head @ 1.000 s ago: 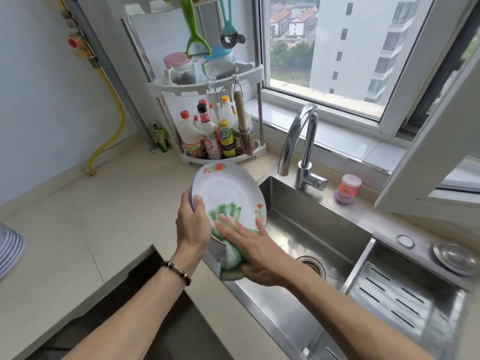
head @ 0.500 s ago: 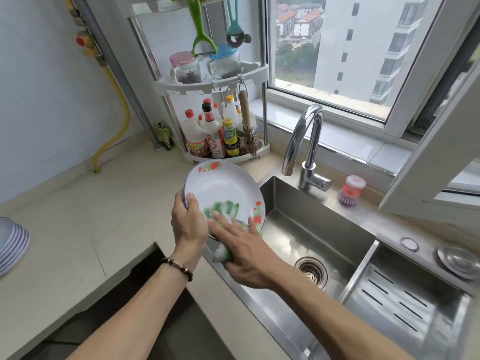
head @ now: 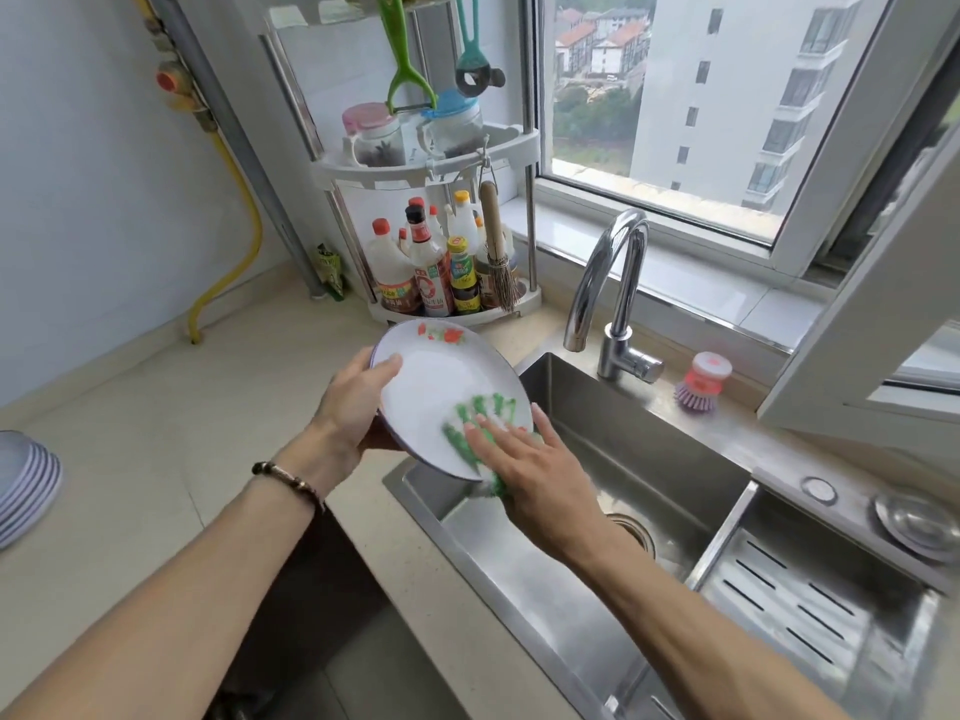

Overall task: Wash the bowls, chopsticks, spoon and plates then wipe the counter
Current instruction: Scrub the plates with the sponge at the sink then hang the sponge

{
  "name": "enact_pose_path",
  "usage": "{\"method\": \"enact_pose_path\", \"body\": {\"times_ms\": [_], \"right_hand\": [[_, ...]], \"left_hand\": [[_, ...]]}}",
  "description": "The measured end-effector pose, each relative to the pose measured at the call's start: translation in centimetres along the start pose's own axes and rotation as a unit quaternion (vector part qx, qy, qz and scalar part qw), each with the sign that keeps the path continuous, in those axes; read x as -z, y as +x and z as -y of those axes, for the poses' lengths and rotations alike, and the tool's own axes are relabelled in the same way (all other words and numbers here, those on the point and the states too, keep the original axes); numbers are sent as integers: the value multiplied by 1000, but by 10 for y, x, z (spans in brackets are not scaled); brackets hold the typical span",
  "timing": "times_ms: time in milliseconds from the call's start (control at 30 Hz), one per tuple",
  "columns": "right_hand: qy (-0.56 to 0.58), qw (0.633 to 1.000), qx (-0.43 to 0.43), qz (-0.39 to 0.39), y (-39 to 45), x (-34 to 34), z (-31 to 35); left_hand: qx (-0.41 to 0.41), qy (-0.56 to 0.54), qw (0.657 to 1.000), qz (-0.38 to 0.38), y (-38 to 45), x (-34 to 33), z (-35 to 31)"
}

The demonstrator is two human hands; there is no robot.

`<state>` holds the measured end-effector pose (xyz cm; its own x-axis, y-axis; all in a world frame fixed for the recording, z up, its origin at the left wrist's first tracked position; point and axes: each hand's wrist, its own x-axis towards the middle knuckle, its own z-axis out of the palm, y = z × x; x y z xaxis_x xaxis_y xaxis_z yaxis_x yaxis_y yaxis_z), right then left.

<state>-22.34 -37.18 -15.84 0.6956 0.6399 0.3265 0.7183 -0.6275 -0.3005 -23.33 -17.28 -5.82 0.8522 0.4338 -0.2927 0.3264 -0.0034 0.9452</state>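
Left grip holds plate; right grip presses cloth on it.

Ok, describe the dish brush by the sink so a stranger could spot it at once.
Start at the steel sink below the window and find the curved chrome tap behind it. Just right of the tap's base, on the ledge, stands the dish brush. It is short and stubby, with a red top and purple bristles, unlike the long straw brush hanging on the bottle rack.

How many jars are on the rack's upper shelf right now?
2. The pink-lid jar stands on the left of the upper shelf, the blue-lid jar right beside it, partly behind the hanging green peeler. Others may be hidden behind them.
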Motion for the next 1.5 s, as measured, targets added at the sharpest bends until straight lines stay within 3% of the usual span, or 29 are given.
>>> {"method": "enact_pose_path", "body": {"times_ms": [100,200,300,433,500,600,733,833,900,1067,1167,1233,1400,1500], "right_hand": [[36,997,-22,-70,14,4,26],[100,993,-18,-65,21,9,47],[125,990,27,65,15,13,31],[69,981,-12,179,18,22,-4],[109,977,-3,184,20,23,9],[168,965,12,199,15,21,19],[170,958,-86,214,19,22,0],[208,955,-48,205,19,24,24],[189,958,-30,212,17,25,17],[51,968,-134,205,43,18,-22],[85,984,-71,137,61,15,7],[71,988,-28,134,64,20,7],[-52,979,-59,187,42,22,-36],[42,975,-39,213,26,27,-29]], "left_hand": [[-49,-34,998,-35,-17,-23,19],[-112,-49,988,-98,-23,-36,33],[-137,-15,984,-113,-11,-26,26],[-182,15,976,-120,-9,-22,22],[-177,18,973,-148,-6,-26,22],[-191,34,975,-113,-4,-23,22],[-196,41,973,-118,-6,-24,25],[-183,10,972,-145,-7,-27,23],[-188,24,975,-116,-6,-23,21],[-182,64,981,-34,-11,-24,21],[-156,45,987,23,-14,-31,23],[-135,24,990,44,-12,-29,27],[-129,7,991,-16,-5,-14,21],[-127,-20,990,-61,1,-11,20]]}}
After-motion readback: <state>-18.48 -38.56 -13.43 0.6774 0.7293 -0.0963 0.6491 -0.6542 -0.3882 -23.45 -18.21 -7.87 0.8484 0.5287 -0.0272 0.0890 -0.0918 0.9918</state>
